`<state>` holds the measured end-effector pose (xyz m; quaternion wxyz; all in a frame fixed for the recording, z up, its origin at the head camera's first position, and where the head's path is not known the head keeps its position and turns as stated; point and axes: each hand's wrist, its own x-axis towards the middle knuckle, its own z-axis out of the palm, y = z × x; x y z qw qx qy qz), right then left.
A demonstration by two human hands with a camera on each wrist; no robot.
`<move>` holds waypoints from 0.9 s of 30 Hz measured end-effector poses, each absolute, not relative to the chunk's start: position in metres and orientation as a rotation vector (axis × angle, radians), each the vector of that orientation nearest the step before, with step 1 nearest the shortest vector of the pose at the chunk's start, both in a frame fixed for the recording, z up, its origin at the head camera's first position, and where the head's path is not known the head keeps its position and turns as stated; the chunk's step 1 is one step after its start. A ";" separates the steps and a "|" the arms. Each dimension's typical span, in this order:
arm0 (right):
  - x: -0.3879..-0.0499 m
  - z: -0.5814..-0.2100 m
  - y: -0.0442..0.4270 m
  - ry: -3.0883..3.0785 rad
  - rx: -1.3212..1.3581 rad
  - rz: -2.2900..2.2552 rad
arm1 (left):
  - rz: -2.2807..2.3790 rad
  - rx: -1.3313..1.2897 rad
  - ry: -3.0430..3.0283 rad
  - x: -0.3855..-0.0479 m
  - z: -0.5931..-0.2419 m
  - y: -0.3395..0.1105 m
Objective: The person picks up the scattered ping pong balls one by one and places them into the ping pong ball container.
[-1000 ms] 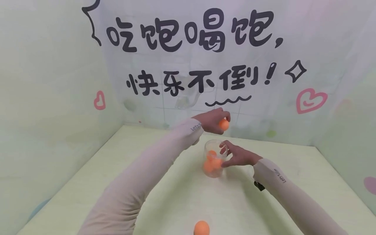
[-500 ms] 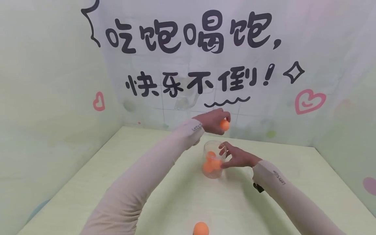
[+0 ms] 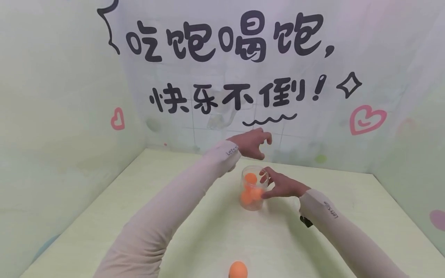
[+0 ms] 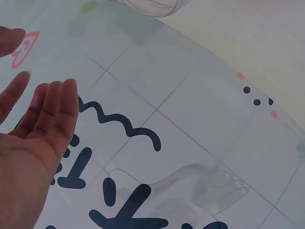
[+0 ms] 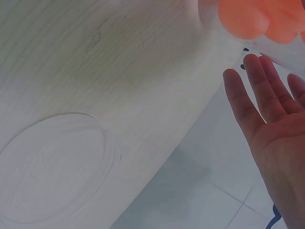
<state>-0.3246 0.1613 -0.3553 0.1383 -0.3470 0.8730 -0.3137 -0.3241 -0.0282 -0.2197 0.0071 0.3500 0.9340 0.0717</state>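
A clear cylindrical jar stands upright on the table, with several orange balls inside it. My right hand holds the jar from its right side, thumb low at the front and fingers near the rim. Balls in the jar also show at the top of the right wrist view. Above and behind the jar, my left hand hovers with its fingers apart and nothing between them; the left wrist view shows its palm bare. One more orange ball lies on the table at the near edge of the head view.
A clear round lid-like disc lies flat on the table in the right wrist view. The pale table meets a printed back wall behind the jar, with side walls left and right.
The orange ball that my left hand held has left its fingers, and a ball now sits higher in the jar. My right hand has stayed at the jar.
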 end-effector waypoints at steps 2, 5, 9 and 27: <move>-0.324 -0.354 0.162 2.525 -0.997 -0.911 | 0.223 1.097 2.922 -0.324 -0.218 -0.028; -0.324 -0.354 0.162 2.524 -0.989 -0.920 | 0.218 1.094 2.927 -0.324 -0.217 -0.029; -0.324 -0.356 0.162 2.523 -0.995 -0.914 | 0.218 1.082 2.925 -0.322 -0.217 -0.031; -0.324 -0.356 0.162 2.520 -0.994 -0.917 | 0.264 1.143 2.896 -0.302 -0.214 -0.041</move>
